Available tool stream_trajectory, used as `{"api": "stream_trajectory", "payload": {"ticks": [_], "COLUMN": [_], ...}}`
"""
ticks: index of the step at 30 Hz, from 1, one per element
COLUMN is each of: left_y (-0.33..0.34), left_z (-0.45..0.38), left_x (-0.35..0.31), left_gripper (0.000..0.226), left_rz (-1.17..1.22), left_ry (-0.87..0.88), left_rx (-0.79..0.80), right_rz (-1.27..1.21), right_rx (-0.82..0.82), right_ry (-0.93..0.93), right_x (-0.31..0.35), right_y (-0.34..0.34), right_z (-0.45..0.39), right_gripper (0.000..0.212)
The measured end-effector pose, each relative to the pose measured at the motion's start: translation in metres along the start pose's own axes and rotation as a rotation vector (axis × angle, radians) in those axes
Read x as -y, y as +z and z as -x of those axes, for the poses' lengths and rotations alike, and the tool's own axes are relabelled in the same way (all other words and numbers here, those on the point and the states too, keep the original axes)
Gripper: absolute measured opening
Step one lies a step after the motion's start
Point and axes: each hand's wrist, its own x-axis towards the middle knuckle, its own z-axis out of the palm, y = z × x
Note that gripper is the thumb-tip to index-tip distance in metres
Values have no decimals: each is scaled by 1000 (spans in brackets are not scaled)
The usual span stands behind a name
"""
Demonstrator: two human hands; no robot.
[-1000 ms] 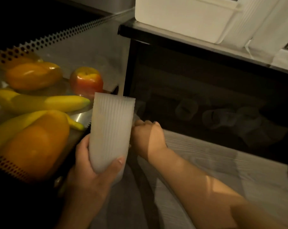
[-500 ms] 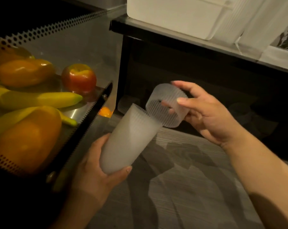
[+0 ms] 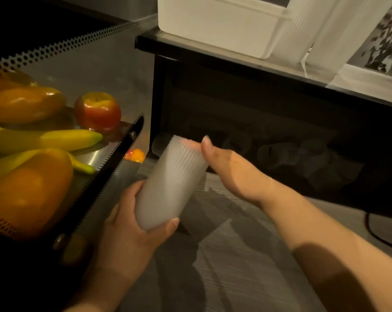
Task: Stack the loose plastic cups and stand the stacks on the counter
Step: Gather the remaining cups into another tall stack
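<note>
My left hand (image 3: 132, 230) grips the lower part of a ribbed, frosted plastic cup stack (image 3: 170, 185), which tilts with its mouth up and to the right over the grey wood-grain counter (image 3: 235, 266). At that mouth is my right hand (image 3: 231, 170): its thumb lies on the rim and a finger shows pink through the plastic, pinching the top cup. Behind the stack another ribbed cup (image 3: 160, 145) lies in the dark recess. Farther right in the recess, several loose cups (image 3: 271, 154) show only dimly.
A perforated metal tray (image 3: 114, 167) on the left holds bananas (image 3: 62, 138), orange fruit (image 3: 30, 190) and an apple (image 3: 97, 112). A small orange fruit (image 3: 137, 155) sits by its corner. A white bin (image 3: 217, 23) stands on the black shelf (image 3: 269, 70). A cable (image 3: 377, 235) trails at the right.
My right hand reached into the recess, brought out a single cup and has pushed it into the stack's mouth. My left hand tilted the stack toward it.
</note>
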Motion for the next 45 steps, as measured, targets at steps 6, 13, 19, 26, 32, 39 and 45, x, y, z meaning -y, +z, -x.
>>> {"api": "stream_trajectory", "payload": {"ticks": [6,13,19,26,32,39,45], "left_y": [-2,-8,-8,-3,5,35,62], "left_z": [-15,-25,-25,-28,-24,-4,2], "left_x": [11,23,25,31,22,-7,-31], "left_gripper": [97,108,97,89,93,89,88], "left_rz": [139,104,68,43,-106,-42,-98], "left_ry": [-60,-116,-112,-77,-24,48,67], "left_rx": [-83,-118,-72,-66,-2,183,157], "right_rz": [-378,-945,-977,-835,-691,-129,88], "right_rx": [-346,-336,-354,-557,-654,-504,-325], "right_ry": [248,435,422,342,24,-86,-33], "right_x": [-31,-54,-56,-60,-47,-39,-44], "right_y": [12,48,50,6,-39,-58,-66], "right_z": [-56,-100,-106,-78,-17,33,66], "right_gripper": [33,32,31,23,21,24,36]}}
